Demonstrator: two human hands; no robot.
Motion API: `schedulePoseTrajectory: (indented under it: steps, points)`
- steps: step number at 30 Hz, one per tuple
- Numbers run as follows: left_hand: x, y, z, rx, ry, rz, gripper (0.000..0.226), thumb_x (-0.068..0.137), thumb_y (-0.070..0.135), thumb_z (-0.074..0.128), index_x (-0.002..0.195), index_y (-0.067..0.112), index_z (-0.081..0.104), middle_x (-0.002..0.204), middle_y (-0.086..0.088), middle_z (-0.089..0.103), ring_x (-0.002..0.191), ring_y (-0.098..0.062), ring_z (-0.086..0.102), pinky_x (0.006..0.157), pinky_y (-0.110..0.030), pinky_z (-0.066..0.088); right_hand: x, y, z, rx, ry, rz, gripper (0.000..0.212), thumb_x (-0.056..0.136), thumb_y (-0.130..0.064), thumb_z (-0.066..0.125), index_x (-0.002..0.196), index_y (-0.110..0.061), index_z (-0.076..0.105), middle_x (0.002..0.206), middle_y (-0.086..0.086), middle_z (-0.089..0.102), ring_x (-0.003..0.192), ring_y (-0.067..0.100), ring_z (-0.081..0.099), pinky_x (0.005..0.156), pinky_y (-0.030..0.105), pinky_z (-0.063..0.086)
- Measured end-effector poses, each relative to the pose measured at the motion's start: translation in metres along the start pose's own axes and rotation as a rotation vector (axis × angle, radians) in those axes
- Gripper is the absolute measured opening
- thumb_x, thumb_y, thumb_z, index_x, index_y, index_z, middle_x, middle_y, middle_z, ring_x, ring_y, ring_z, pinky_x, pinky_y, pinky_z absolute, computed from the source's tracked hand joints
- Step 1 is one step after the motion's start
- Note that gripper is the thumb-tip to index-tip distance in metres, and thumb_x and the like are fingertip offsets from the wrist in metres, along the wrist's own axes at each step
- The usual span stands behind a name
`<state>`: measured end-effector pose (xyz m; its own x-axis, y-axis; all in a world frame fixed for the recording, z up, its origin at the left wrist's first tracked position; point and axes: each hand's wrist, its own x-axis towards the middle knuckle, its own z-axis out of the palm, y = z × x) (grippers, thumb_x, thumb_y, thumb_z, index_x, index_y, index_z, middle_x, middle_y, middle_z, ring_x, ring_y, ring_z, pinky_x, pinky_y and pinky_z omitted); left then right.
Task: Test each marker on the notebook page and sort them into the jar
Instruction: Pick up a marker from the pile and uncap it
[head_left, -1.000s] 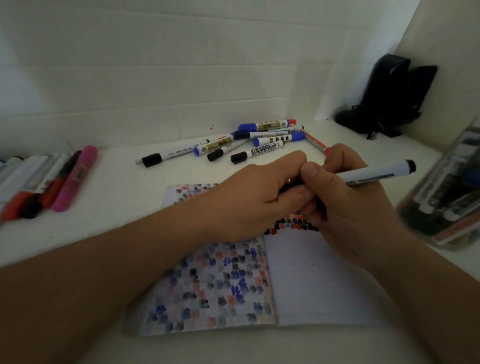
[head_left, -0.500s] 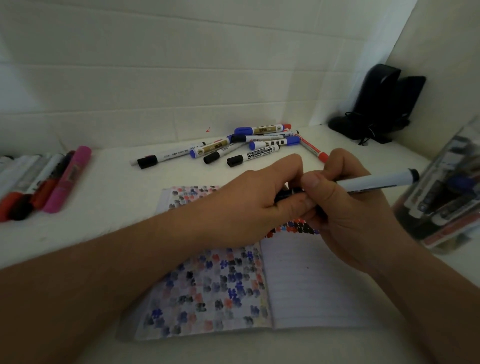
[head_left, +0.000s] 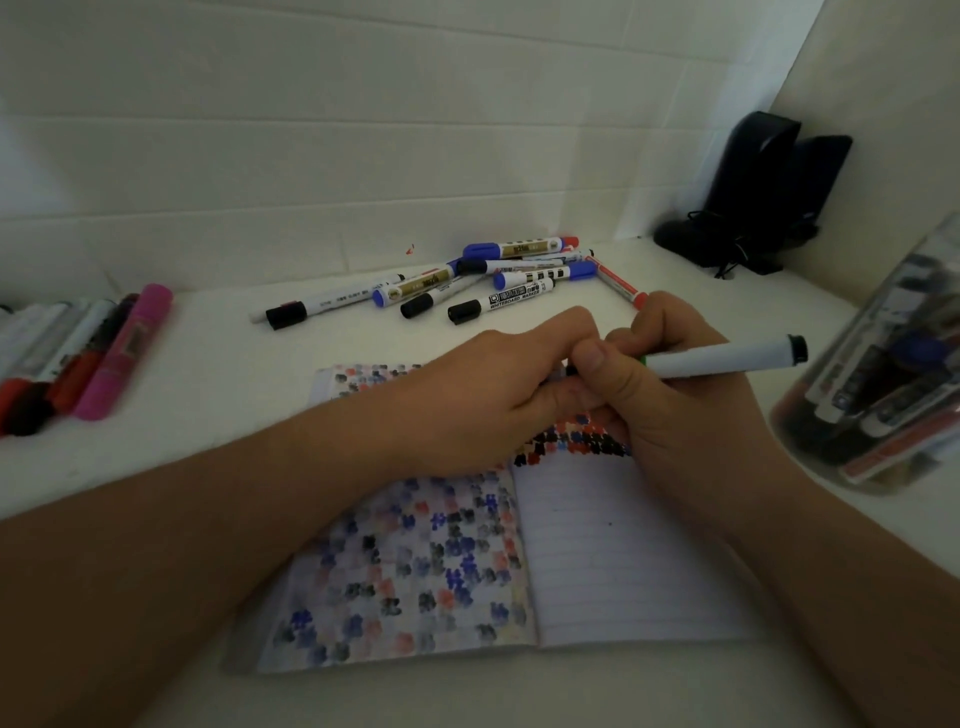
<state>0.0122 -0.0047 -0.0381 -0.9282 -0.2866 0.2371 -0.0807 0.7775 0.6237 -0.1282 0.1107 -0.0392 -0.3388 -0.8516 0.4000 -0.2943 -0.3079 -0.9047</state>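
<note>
One marker (head_left: 498, 302) in the loose pile on the desk (head_left: 218, 364) carried readable print: its white barrel, behind a black cap, read "WHITEBOARD MARKER" in black capitals, with a small boxed logo and a line of characters above it too small to make out. The long white marker (head_left: 332, 303) beside it bore a row of fine grey print that could not be read. Gold bands on the blue-capped markers (head_left: 415, 286) held dark lettering, also illegible.

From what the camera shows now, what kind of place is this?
Probably a small desk in a white wall corner, set up for testing pens: an open notebook covered in colour marks, loose markers, and a clear jar of markers.
</note>
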Motion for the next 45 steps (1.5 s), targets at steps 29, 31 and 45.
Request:
schedulePoseTrajectory:
  steps: [29,31,45]
  points:
    - [-0.002,-0.032,-0.013,0.052,-0.158,-0.051,0.014,0.086,0.033,0.077,0.095,0.043,0.077,0.096,0.02,0.066,0.092,-0.001,0.064,0.084,-0.032,0.056,-0.006,0.002,0.001,-0.308,-0.035,0.393,0.026,0.082,-0.002,0.07,0.063,-0.004,0.053,0.052,0.01,0.06,0.043,0.017,0.053,0.043,0.021,0.046]
    - [-0.002,-0.033,-0.013,0.048,-0.158,-0.052,0.014,0.086,0.033,0.077,0.094,0.044,0.076,0.096,0.02,0.066,0.092,-0.001,0.064,0.083,-0.033,0.057,-0.005,0.002,0.001,-0.304,-0.039,0.4,0.026,0.083,-0.002,0.071,0.063,-0.004,0.053,0.051,0.008,0.06,0.043,0.016,0.054,0.043,0.02,0.046]
    - [-0.001,-0.033,-0.012,0.039,-0.161,-0.047,0.014,0.085,0.033,0.076,0.093,0.044,0.076,0.096,0.02,0.066,0.092,-0.001,0.064,0.084,-0.032,0.057,-0.004,0.004,0.001,-0.322,-0.045,0.391,0.025,0.082,-0.001,0.069,0.065,-0.004,0.051,0.052,0.012,0.056,0.043,0.015,0.051,0.042,0.018,0.043]
